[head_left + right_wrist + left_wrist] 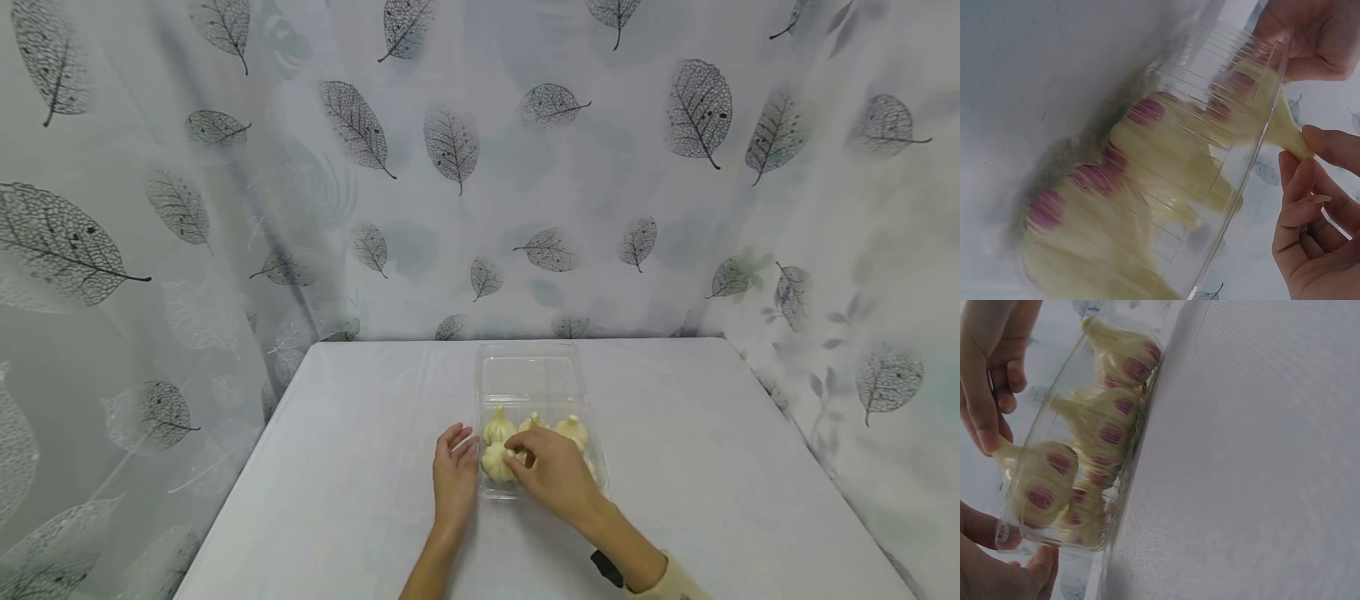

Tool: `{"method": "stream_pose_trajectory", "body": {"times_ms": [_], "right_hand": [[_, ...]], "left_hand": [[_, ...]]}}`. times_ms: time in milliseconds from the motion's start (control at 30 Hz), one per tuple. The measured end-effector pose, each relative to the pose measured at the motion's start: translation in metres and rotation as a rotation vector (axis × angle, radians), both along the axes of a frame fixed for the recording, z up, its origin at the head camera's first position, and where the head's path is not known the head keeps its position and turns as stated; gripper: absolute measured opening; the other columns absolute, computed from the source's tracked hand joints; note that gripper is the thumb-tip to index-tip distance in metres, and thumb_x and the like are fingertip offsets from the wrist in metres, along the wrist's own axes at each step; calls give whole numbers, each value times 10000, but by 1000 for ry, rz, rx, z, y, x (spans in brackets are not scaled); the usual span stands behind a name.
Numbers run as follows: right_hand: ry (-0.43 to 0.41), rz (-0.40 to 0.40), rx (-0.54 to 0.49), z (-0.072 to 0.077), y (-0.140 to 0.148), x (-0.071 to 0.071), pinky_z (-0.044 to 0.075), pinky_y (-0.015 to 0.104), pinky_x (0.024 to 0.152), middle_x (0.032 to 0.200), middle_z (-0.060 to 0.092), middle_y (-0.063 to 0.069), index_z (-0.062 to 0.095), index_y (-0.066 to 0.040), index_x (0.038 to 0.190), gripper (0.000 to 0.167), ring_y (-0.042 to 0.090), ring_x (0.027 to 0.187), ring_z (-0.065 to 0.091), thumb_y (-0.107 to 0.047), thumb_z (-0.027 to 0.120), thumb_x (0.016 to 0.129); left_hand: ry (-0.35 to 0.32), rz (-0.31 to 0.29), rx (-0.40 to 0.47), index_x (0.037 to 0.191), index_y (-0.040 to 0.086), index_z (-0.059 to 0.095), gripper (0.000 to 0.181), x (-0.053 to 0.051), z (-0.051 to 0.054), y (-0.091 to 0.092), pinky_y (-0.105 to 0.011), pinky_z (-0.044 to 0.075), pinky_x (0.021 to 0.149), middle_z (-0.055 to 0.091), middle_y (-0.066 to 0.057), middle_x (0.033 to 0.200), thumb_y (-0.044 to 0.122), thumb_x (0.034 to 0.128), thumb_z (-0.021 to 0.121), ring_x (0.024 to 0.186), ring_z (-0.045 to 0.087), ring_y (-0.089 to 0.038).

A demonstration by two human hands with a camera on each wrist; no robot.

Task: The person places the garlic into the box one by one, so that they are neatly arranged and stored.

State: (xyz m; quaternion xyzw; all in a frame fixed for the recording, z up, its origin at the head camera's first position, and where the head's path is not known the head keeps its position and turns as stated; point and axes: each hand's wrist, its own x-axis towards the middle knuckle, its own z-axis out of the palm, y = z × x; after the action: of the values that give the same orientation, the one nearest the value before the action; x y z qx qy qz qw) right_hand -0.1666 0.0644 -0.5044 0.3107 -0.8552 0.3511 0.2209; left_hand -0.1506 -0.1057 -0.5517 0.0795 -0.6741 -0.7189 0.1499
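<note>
A clear plastic clamshell box (501, 493) holds several pale garlic bulbs, with purple patches on their lower sides in the wrist views. My right hand (557, 473) reaches over the box from the right. Its thumb and forefinger pinch the stem of the front-left garlic bulb (1044, 481), which sits inside the box wall. On the box's left side, my left hand (455, 479) rests with relaxed fingers at the plastic rim. Farther back in the box stand a garlic bulb (498, 425) at left and another garlic bulb (572, 429) at right. My right hand partly hides the front row.
The box's hinged lid (528, 375) lies folded back toward the table's far edge. A white cloth covers the table (360, 467). Behind and beside it hangs a leaf-patterned curtain (495, 167). A dark band (606, 568) sits at my right wrist.
</note>
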Motion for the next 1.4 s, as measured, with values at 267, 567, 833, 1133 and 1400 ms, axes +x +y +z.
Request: {"method": "stream_pose_trajectory", "body": {"times_ms": [267,567,833,1133,1400], "right_hand": [[-81,-19,59,-6,-3,0,503,178,584,872,736,-53,790,-127,951,218,100,665,624,-97,919,778],[-125,-48,125,-10,-6,0,498,196,596,891,736,-68,795,-144,948,181,86,684,609,-120,904,806],[-135,-64,148,-12,-8,-2,489,194,589,887,733,-75,798,-156,947,180,74,687,596,-130,906,805],[-94,-79,143,-13,-8,-1,514,197,614,874,711,-76,786,-159,923,209,68,710,595,-123,925,771],[-77,-68,124,-11,-7,1,516,197,617,893,723,-59,786,-147,930,252,101,721,607,-121,947,738]], "left_hand": [[5,12,-16,1447,-70,437,526,-1,0,2,-488,516,1097,536,-271,1402,-158,935,522,1310,572,-451],[6,11,7,1446,-82,433,532,1,-1,3,-444,532,1084,537,-266,1405,-157,928,523,1315,573,-433],[-1,8,5,1454,-78,425,507,0,-2,2,-434,532,1084,534,-253,1409,-137,963,533,1319,571,-418],[7,37,4,1430,-77,456,480,0,1,3,-472,537,1072,563,-260,1381,-131,964,558,1289,594,-419],[6,42,-12,1439,-76,445,479,0,1,2,-492,529,1078,561,-253,1386,-105,979,577,1290,593,-421]]}}
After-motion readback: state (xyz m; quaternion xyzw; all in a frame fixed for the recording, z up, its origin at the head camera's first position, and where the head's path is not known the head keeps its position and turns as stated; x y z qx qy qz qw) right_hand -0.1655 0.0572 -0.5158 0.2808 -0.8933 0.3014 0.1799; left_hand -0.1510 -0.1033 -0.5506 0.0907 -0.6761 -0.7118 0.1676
